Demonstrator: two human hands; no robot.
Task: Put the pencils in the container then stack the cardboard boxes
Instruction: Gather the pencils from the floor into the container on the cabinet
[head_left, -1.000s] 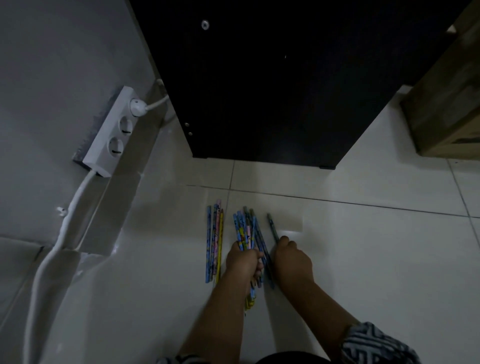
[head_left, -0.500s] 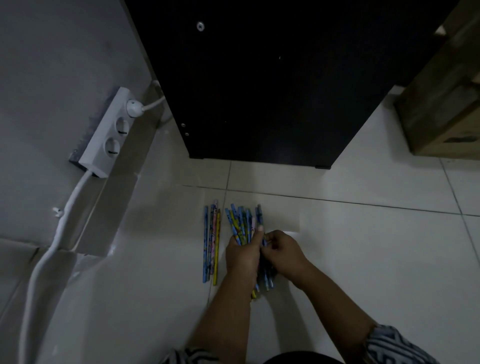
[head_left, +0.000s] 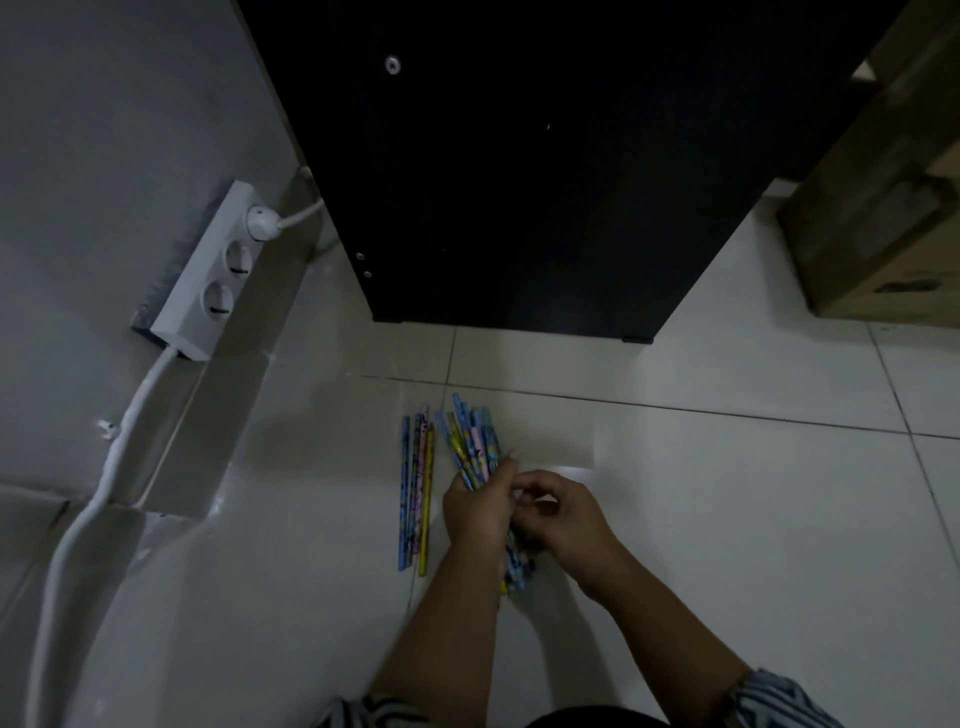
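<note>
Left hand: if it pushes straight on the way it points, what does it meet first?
Probably the black cabinet: the left hand points up the floor tiles, and the pencil bundle it grips would arrive first. Depth unclear.

Loose pencils (head_left: 415, 493) lie left of bundle (head_left: 470, 447) — cabinet (head_left: 519, 182) behind, apparently.

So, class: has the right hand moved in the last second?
Yes. The right hand has shifted left, toward the floor joint, and now meets the left hand at the bundle of pencils.
</note>
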